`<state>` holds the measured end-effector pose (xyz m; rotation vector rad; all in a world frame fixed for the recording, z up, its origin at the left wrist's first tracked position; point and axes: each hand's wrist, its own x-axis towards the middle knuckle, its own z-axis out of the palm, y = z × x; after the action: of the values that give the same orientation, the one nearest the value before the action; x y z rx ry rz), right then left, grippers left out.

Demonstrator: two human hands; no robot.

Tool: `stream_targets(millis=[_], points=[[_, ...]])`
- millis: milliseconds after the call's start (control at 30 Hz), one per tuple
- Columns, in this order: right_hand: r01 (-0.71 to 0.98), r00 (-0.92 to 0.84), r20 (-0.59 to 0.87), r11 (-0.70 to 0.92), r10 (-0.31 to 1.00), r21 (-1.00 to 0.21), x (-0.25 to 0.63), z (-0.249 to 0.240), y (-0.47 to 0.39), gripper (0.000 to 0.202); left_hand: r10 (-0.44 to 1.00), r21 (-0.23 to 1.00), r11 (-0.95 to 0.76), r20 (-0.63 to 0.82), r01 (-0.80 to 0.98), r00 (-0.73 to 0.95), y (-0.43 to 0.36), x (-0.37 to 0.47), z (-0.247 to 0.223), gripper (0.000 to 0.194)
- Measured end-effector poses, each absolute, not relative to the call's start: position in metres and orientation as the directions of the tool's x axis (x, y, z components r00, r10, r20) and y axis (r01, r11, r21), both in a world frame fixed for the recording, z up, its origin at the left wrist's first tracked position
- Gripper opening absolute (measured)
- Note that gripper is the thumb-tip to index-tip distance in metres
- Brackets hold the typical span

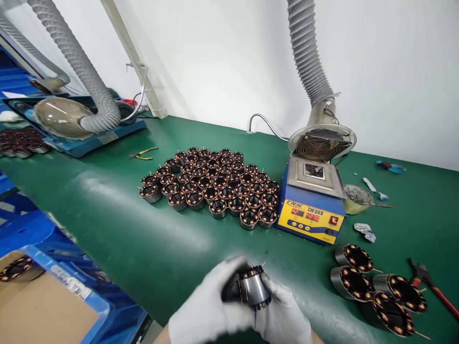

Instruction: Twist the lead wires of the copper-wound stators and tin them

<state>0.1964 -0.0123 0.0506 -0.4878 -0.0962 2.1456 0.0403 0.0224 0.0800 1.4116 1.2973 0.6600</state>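
Observation:
Both hands wear white gloves. My left hand (211,303) and my right hand (283,306) hold one metal motor stator (254,288) between them at the bottom middle, tilted, with its silver side showing. Dark finger areas of the left glove press on its left side; the right fingers wrap its right side. A thin wire sticks up from its top. Beyond the hands, many stators with copper windings (218,181) stand grouped on the green table (125,229). Several more stators (353,284) stand at the lower right.
A blue and yellow solder pot (310,217) sits under a fume hood (322,141) at centre right. Red-handled cutters (425,277) lie at the right, yellow pliers (143,154) at the back left. A strainer (358,196) is beside the pot. A blue bin (102,306) stands at the lower left.

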Motion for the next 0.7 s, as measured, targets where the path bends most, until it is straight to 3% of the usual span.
stream_targets(millis=[67,100,233,333,400,567,633,700], points=[[-0.788,-0.476,-0.323,-0.56,0.818,-0.256,0.195,0.051,-0.013,0.034,0.9,0.919,0.036,-0.201,0.393,0.387,0.017,0.047,0.074,0.087],[-0.791,-0.465,-0.332,-0.553,0.821,-0.26,0.194,0.05,-0.013,0.031,0.901,0.927,0.014,-0.174,0.375,0.398,0.016,0.053,0.072,0.087],[-0.779,-0.484,-0.319,-0.567,0.815,-0.266,0.194,0.049,-0.016,0.024,0.966,0.966,0.15,-0.189,0.211,0.179,0.023,0.072,0.076,0.021],[-0.751,-0.515,-0.291,-0.588,0.806,-0.299,0.195,0.049,-0.016,0.032,0.936,0.934,0.35,-0.351,-0.069,0.0,0.031,0.07,0.083,0.029],[-0.735,-0.542,-0.293,-0.613,0.788,-0.29,0.195,0.05,-0.015,0.038,0.912,0.889,0.389,-0.409,-0.242,-0.036,0.034,0.064,0.088,0.035],[-0.782,-0.477,-0.343,-0.569,0.809,-0.255,0.192,0.05,-0.015,0.028,0.866,0.867,0.497,-0.493,-0.033,0.09,0.031,0.073,0.1,0.038],[-0.793,-0.463,-0.341,-0.554,0.818,-0.254,0.192,0.049,-0.017,0.024,0.846,0.84,0.532,-0.531,-0.111,0.042,0.028,0.083,0.099,0.032],[-0.78,-0.501,-0.317,-0.579,0.806,-0.238,0.194,0.05,-0.018,0.029,0.858,0.814,0.483,-0.513,-0.324,-0.01,0.028,0.086,0.094,0.032]])
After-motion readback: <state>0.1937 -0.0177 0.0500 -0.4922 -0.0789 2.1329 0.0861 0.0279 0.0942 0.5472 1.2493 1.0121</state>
